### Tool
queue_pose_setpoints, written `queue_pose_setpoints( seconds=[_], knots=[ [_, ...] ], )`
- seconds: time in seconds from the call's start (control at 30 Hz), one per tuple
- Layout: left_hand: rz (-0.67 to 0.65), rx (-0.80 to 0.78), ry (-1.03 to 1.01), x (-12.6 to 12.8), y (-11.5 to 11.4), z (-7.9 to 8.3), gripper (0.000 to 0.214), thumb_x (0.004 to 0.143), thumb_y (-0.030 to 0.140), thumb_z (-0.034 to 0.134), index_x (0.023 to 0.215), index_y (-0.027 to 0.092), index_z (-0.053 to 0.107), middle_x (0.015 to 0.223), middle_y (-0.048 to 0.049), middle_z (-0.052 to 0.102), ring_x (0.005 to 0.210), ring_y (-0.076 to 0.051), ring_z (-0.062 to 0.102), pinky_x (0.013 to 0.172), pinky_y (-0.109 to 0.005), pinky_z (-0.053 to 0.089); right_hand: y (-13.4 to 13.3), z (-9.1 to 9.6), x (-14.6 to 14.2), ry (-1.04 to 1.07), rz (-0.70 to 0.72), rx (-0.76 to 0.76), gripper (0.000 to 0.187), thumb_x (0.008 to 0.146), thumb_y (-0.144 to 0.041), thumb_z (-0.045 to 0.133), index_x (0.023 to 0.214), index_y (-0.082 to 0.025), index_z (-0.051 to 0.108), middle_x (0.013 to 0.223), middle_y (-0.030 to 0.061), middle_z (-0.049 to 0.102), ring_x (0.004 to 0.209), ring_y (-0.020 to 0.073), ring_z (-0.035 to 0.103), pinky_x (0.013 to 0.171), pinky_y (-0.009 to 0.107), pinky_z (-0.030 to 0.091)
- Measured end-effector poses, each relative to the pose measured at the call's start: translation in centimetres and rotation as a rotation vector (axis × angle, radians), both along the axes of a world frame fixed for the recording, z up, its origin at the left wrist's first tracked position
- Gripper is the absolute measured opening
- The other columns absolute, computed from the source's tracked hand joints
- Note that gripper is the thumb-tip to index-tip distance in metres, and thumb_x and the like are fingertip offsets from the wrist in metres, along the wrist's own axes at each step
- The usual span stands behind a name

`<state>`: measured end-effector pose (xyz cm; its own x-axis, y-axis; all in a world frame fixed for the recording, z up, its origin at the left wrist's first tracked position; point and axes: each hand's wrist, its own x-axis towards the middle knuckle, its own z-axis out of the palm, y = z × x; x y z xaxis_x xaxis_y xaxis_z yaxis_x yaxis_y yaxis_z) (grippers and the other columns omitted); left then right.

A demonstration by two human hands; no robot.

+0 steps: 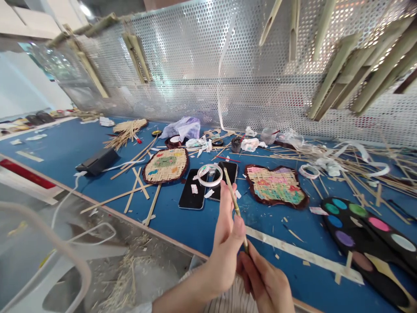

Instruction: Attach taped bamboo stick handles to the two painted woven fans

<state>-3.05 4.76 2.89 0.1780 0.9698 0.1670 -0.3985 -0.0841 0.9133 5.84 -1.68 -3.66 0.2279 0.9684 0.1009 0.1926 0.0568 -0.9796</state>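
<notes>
A thin bamboo stick [235, 202] slants up and away from me over the table edge. My left hand [224, 248] pinches its middle between the thumb and the straightened fingers. Lower down, my right hand [267, 278] is closed around the near end, which its fingers partly hide. Just past the stick's tip, a white tape roll [199, 177] lies across two phones, a black-screened one [191, 195] and another [230, 167] beside it. Painted woven bamboo pieces with dark brown edging lie on either side: a rounded one [167, 165] on the left and a wavy one [276, 184] on the right.
A paint palette [368, 234] sits at the right edge, near a second tape roll [309, 171]. Bamboo strips [133, 187] and a black case [97, 161] lie left. A perforated metal panel [189, 65] with hanging bamboo pieces stands behind the blue table [176, 230].
</notes>
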Motion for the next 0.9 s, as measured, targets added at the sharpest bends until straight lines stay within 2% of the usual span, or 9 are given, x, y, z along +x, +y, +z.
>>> queue_pose_setpoints(
  seconds=[0.1,0.17,0.27,0.33,0.4,0.53,0.73,0.9],
  knots=[
    [-0.161,-0.145,-0.310,-0.2,0.9,1.6,0.057,0.088,0.057,0.043,0.131,0.020,0.053,0.148,-0.0050,0.039,0.144,-0.024,0.017,0.118,-0.034,0.012,-0.1,-0.1,0.3,0.070,0.076,-0.003,0.040,0.089,-0.040,0.052,0.111,-0.012,0.069,0.054,0.0003,0.059,0.038,0.0076,0.049,0.041,0.017,0.044],
    [-0.293,-0.296,-0.448,-0.6,1.7,2.5,0.063,0.091,0.058,0.033,0.125,0.012,0.058,0.145,-0.0106,0.043,0.143,-0.025,0.021,0.118,-0.035,0.015,-0.2,0.3,0.2,0.177,0.047,-0.048,0.039,0.089,-0.041,0.052,0.113,-0.015,0.068,0.058,-0.0001,0.061,0.038,0.0063,0.048,0.041,0.016,0.042],
    [-0.380,-0.488,-0.564,-1.1,2.9,2.7,0.060,0.093,0.057,0.029,0.125,0.014,0.057,0.141,-0.0119,0.047,0.139,-0.024,0.030,0.115,-0.038,0.020,-0.6,1.1,-0.1,0.315,-0.035,-0.126,0.040,0.085,-0.048,0.057,0.109,-0.018,0.070,0.057,-0.0015,0.059,0.036,0.0048,0.046,0.037,0.015,0.038],
    [-0.347,-0.526,-0.594,-1.1,3.5,2.2,0.048,0.094,0.050,0.036,0.128,0.022,0.053,0.140,-0.0076,0.049,0.136,-0.023,0.037,0.113,-0.039,0.025,-0.7,1.5,-0.1,0.365,-0.054,-0.154,0.042,0.080,-0.052,0.061,0.106,-0.020,0.072,0.057,-0.0015,0.060,0.034,0.0039,0.046,0.035,0.014,0.037],
    [-0.287,-0.458,-0.585,-0.8,3.8,1.6,0.038,0.093,0.041,0.046,0.128,0.028,0.052,0.139,-0.0043,0.051,0.132,-0.022,0.042,0.110,-0.037,0.029,-0.8,1.8,-0.1,0.406,-0.062,-0.172,0.043,0.077,-0.054,0.063,0.104,-0.022,0.074,0.055,-0.0021,0.059,0.033,0.0031,0.045,0.034,0.013,0.035],
    [-0.191,-0.313,-0.495,-0.4,4.0,0.8,0.038,0.082,0.031,0.066,0.120,0.023,0.061,0.122,-0.0059,0.063,0.125,-0.022,0.049,0.107,-0.032,0.033,-1.0,2.0,0.1,0.437,-0.043,-0.180,0.040,0.077,-0.055,0.063,0.103,-0.026,0.074,0.052,-0.0027,0.058,0.032,0.0026,0.044,0.034,0.013,0.032],
    [-0.172,-0.391,-0.485,-0.3,4.0,0.4,0.039,0.068,0.030,0.080,0.105,0.023,0.069,0.105,-0.0017,0.067,0.117,-0.021,0.054,0.107,-0.032,0.033,-1.4,1.6,0.2,0.310,0.007,-0.122,0.039,0.083,-0.050,0.058,0.108,-0.024,0.072,0.052,-0.0022,0.059,0.034,0.0055,0.045,0.036,0.017,0.038],
    [-0.236,-0.483,-0.607,0.3,4.0,-0.3,0.038,0.067,0.025,0.081,0.103,0.023,0.069,0.090,0.0017,0.068,0.107,-0.017,0.059,0.103,-0.030,0.036,-1.5,1.1,0.4,0.201,0.087,-0.059,0.034,0.087,-0.041,0.055,0.110,-0.024,0.071,0.052,-0.0024,0.058,0.036,0.0056,0.044,0.040,0.017,0.039]
  ],
)
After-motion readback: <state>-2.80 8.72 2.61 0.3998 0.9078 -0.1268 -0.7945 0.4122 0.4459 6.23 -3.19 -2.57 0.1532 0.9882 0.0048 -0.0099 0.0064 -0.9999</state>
